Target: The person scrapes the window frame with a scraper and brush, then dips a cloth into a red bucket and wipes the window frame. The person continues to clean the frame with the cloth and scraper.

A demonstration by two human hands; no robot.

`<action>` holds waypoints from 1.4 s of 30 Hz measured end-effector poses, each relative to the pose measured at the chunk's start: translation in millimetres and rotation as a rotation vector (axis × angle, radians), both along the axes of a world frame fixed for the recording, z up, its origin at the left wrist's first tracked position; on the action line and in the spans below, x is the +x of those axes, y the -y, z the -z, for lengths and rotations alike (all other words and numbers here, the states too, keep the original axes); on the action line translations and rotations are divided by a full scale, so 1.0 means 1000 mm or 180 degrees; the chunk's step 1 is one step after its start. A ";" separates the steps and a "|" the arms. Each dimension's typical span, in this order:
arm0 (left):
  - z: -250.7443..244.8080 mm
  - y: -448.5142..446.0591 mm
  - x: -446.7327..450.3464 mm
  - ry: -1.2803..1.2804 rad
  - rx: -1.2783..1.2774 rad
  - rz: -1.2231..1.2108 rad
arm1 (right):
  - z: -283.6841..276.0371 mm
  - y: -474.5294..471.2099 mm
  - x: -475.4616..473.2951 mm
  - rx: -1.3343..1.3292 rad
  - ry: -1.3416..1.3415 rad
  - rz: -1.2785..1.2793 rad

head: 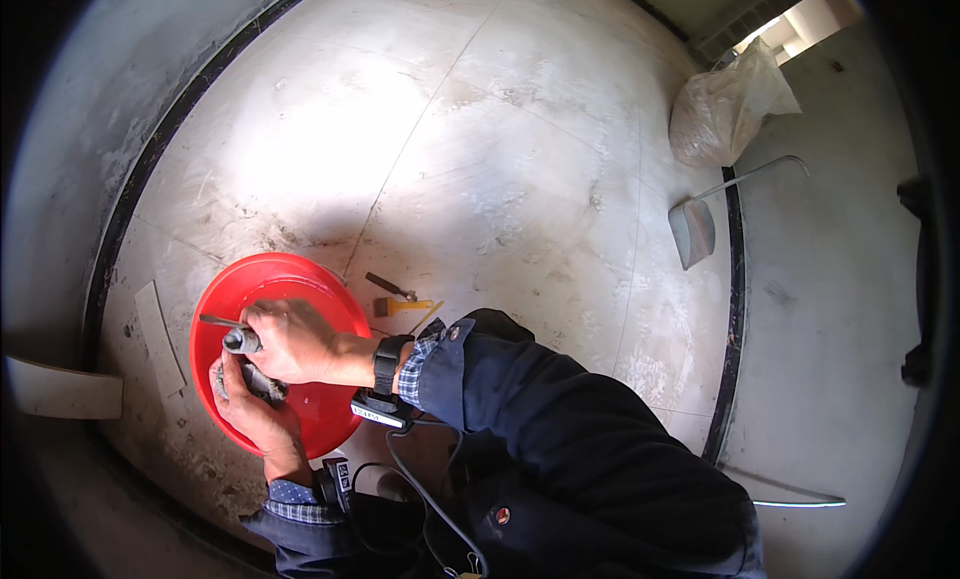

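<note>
Both hands are over a red plastic basin (352, 301) that stands on the floor before me. My right hand (289, 339) grips a grey hand tool (242, 341) with a rounded end. A thin metal edge juts out to the left beside that fist; its full shape is hidden by the fingers. Below it, my left hand (255, 414) holds a rough grey clump (264, 388), perhaps a rag or sponge, close against the tool. Water appears to lie in the basin, though the hands cover much of it.
Right of the basin lie a yellow-handled paintbrush (401, 307), a dark-handled tool (388, 284) and a yellow pencil-like stick (427, 317). A pale flat strip (159, 339) lies left. A long-handled dustpan (691, 232) and a filled plastic sack (712, 118) stand by the right wall.
</note>
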State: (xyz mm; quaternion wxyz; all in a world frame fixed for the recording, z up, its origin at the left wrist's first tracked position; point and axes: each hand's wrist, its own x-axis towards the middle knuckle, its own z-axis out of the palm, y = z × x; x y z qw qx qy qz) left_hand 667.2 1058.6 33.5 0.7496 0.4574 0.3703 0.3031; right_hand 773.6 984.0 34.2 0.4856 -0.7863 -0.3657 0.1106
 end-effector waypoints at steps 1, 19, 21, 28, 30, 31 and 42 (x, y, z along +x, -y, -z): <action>0.002 -0.003 -0.002 -0.0028 0.0003 0.0102 | 0.000 0.000 0.000 0.0104 0.0073 -0.0038; 0.016 -0.006 -0.008 0.0264 0.1259 0.0178 | 0.003 0.005 0.016 0.1236 -0.3477 -0.0076; 0.016 -0.003 -0.008 0.0394 0.1415 0.0252 | 0.007 0.001 0.015 0.0810 -0.3000 0.0491; 0.013 -0.001 0.004 0.0452 0.0524 0.0169 | 0.003 -0.007 0.013 0.0578 -0.1135 0.0938; 0.015 -0.005 0.004 0.0476 0.0037 0.0214 | -0.004 -0.004 0.013 0.0113 -0.1123 0.0660; 0.018 -0.008 0.004 0.0337 -0.0094 0.0175 | -0.007 -0.003 0.013 -0.0092 -0.1072 0.0524; 0.067 -0.040 -0.013 0.0246 -0.2003 0.1032 | 0.003 0.003 -0.004 0.0087 0.0932 -0.0275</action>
